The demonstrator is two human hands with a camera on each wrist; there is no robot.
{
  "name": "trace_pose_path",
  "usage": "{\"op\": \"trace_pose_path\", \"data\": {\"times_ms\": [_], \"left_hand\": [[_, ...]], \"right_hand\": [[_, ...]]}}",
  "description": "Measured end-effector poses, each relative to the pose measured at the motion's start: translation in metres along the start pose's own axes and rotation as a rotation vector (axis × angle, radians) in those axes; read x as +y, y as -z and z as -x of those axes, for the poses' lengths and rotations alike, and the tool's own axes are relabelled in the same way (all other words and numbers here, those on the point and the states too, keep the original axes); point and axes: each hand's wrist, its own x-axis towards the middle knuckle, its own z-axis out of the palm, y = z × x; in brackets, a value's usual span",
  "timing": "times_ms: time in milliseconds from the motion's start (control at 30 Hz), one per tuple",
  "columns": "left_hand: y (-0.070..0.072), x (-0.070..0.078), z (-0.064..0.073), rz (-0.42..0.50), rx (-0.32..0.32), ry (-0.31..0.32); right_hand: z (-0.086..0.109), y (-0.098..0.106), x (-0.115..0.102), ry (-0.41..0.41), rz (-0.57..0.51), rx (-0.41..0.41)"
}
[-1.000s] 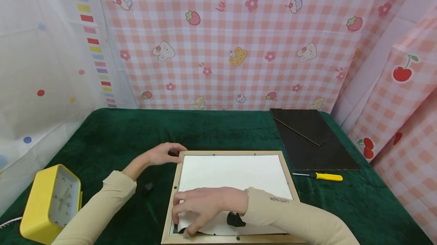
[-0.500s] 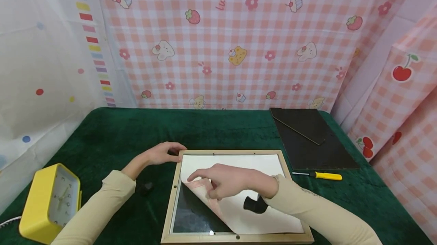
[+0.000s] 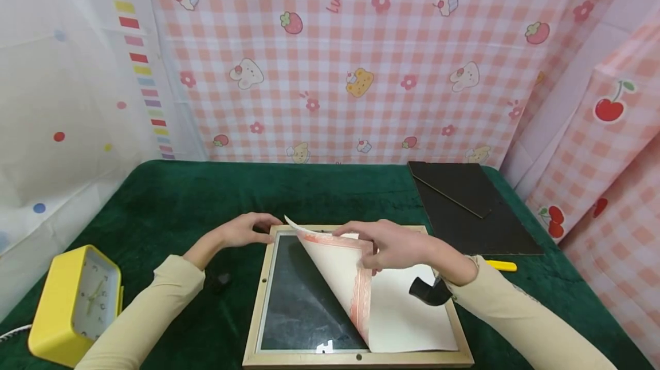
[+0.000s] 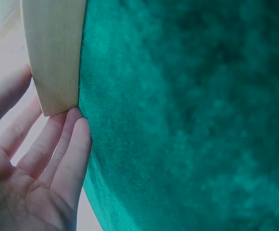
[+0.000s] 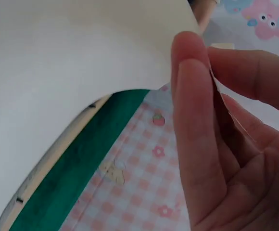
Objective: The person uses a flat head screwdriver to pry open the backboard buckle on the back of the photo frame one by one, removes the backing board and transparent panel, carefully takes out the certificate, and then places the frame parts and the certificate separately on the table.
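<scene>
A wooden picture frame lies back-up on the green cloth, its glass exposed on the left side. My left hand holds the frame's far left corner, thumb on one side and fingertips along the other; the left wrist view shows this hand at the bare wood. Over the frame, my right hand pinches a white paper sheet by its edge. The sheet's left part is lifted and folded over, showing a red patterned border on its underside. In the right wrist view the paper bends away from the pinching fingers.
A black backing board with a stand flap lies at the far right. The yellow handle of a screwdriver shows beside my right sleeve. A yellow clock stands at the left, and a small black object lies near my left forearm.
My right hand has gone from the frame's near left corner up and to the right, taking hold of the paper and peeling it off the glass. The left hand stays at the corner.
</scene>
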Motion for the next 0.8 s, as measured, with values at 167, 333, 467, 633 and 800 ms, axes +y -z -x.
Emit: {"op": "trace_pose_path", "data": {"times_ms": [167,333,467,633,800], "left_hand": [[0.0,-0.001,0.0,0.001,0.0,-0.017],[-0.001,-0.001,0.0,0.007,-0.003,-0.017],[-0.001,0.0,0.0,0.007,0.0,-0.012],[-0.001,0.001,0.001,0.0,0.003,-0.006],[0.001,0.016,0.006,-0.004,0.002,-0.013]], "right_hand": [[0.017,0.016,0.009,-0.014,-0.013,0.065],[0.039,0.034,0.021,-0.028,0.023,0.146],[0.064,0.049,0.032,-0.036,0.004,0.219],[0.1,0.068,0.045,-0.015,-0.034,0.341],[0.133,0.084,0.049,-0.108,0.027,0.476]]}}
